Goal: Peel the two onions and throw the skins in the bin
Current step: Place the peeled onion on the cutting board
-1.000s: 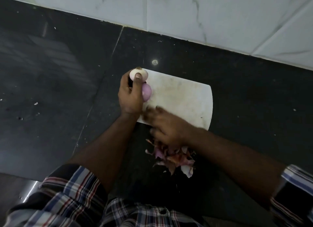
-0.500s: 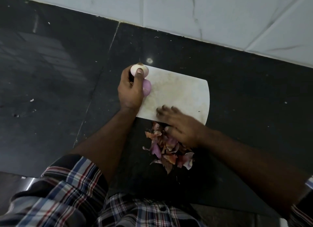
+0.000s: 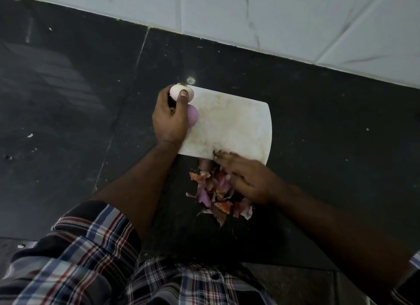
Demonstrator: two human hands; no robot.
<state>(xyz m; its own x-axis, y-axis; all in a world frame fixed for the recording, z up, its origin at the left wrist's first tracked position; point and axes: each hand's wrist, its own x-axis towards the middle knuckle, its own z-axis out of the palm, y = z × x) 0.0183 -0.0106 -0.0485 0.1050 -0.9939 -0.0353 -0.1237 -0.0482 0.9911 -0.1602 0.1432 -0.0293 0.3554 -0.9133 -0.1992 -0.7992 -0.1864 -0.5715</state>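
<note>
Gripping both onions (image 3: 181, 93) w/ left hand (image 3: 169, 118).

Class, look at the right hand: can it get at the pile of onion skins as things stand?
Probably yes: the right hand already lies against the onion skins on the dark counter, nothing between them.

No text, label, brand, number or sign can be read anywhere in view.
</note>
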